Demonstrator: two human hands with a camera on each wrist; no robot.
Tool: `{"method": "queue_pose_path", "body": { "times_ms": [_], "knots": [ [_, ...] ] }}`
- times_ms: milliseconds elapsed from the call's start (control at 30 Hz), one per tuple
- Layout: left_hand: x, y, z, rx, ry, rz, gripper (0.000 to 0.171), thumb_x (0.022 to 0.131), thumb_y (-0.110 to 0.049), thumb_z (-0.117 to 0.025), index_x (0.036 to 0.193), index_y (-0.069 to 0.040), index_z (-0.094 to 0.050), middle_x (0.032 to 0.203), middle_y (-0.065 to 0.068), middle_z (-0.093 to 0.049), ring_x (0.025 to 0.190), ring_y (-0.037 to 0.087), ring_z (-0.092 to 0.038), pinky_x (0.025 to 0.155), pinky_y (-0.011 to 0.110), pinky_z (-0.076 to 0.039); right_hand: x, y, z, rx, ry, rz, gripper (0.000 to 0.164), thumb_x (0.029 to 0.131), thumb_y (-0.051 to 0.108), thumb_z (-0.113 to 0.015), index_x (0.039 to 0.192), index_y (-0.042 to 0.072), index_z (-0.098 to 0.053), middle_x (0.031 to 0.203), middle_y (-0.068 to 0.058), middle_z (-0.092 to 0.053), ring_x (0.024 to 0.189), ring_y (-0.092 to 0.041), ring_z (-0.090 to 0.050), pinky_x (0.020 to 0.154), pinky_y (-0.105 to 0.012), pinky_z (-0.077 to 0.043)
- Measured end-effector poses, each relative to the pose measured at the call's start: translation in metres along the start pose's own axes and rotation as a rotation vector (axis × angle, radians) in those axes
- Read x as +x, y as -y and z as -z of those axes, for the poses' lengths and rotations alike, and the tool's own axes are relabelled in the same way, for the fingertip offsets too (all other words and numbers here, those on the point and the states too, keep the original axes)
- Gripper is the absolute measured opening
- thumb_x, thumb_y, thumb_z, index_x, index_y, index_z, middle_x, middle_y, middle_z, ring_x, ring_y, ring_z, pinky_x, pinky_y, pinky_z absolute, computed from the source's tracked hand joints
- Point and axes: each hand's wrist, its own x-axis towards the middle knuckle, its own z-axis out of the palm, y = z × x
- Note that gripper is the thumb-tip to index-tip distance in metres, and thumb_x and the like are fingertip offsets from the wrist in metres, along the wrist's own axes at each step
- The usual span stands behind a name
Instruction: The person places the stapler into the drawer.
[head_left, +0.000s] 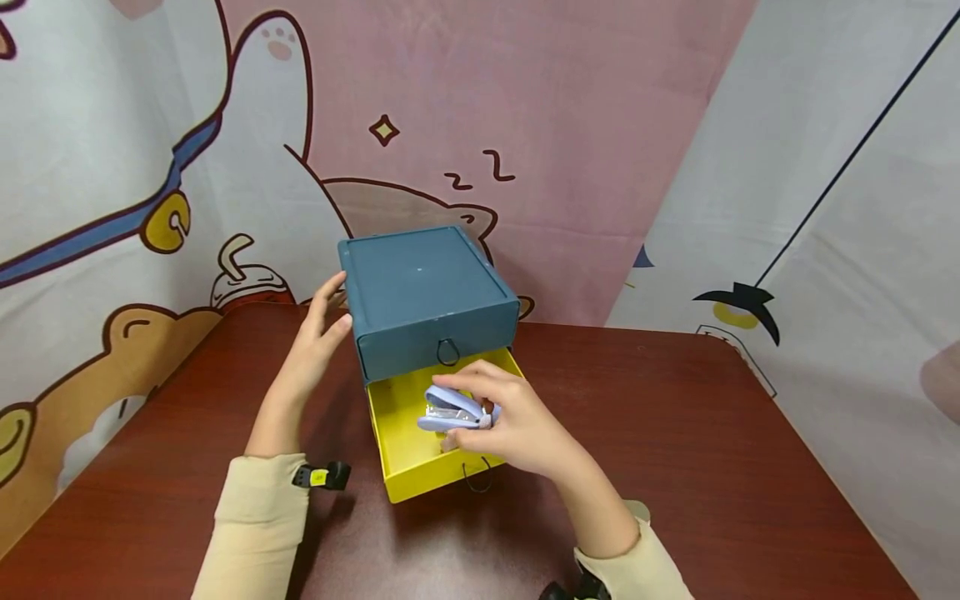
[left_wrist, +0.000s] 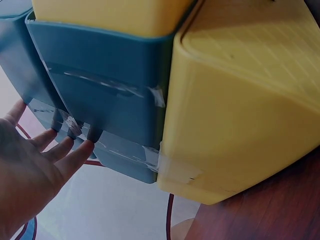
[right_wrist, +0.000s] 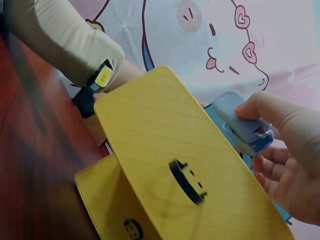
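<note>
My right hand (head_left: pixel 506 421) pinches a small lavender-blue stapler (head_left: pixel 453 410) between thumb and fingers, over the pulled-out yellow drawer (head_left: pixel 393 429). The right wrist view has the stapler (right_wrist: pixel 242 120) beside the top edge of the yellow drawer front (right_wrist: pixel 155 130). On the left, my left hand (head_left: pixel 318 342) rests its outstretched fingertips against the side of the blue drawer cabinet (head_left: pixel 420 283). Seen from the left wrist, those fingers (left_wrist: pixel 75 155) touch the blue side panel (left_wrist: pixel 105 85), where clear tape runs across.
A second yellow drawer front (right_wrist: pixel 97 185) with a dark loop handle lies below the pulled-out one. Another dark loop handle (head_left: pixel 447 352) hangs on the blue top drawer. The cabinet stands on a reddish-brown table (head_left: pixel 675 467), with a printed cartoon cloth (head_left: pixel 585 167) behind.
</note>
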Motion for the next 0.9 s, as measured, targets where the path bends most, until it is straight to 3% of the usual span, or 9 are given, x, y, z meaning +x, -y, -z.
{"method": "queue_pose_path", "body": {
  "times_ms": [167, 467, 900],
  "knots": [
    [0.000, 0.001, 0.000, -0.002, 0.000, -0.002, 0.063, 0.097, -0.024, -0.047, 0.154, -0.019, -0.019, 0.148, 0.015, -0.028, 0.135, 0.031, -0.025, 0.105, 0.057, -0.022, 0.007, 0.001, -0.007, -0.063, 0.054, -0.001, 0.051, 0.076, 0.011, -0.080, 0.125, 0.014, -0.065, 0.111, 0.004, -0.060, 0.083, -0.014, -0.052, 0.065, -0.032, -0.050],
    [0.001, 0.003, 0.000, -0.006, -0.004, -0.008, 0.062, 0.097, -0.022, -0.047, 0.153, -0.017, -0.020, 0.147, 0.017, -0.029, 0.134, 0.032, -0.026, 0.104, 0.057, -0.023, 0.013, 0.001, -0.017, -0.130, 0.142, -0.128, 0.053, 0.079, 0.021, -0.080, 0.128, 0.020, -0.063, 0.116, 0.009, -0.059, 0.088, -0.012, -0.052, 0.069, -0.028, -0.050],
    [0.000, 0.003, 0.001, 0.001, -0.003, -0.007, 0.062, 0.097, -0.022, -0.047, 0.153, -0.019, -0.020, 0.147, 0.017, -0.028, 0.135, 0.032, -0.025, 0.104, 0.058, -0.022, 0.022, -0.002, -0.021, -0.177, 0.217, -0.239, 0.050, 0.077, 0.018, -0.081, 0.124, 0.020, -0.065, 0.110, 0.008, -0.062, 0.087, -0.013, -0.053, 0.071, -0.027, -0.047]
  ]
}}
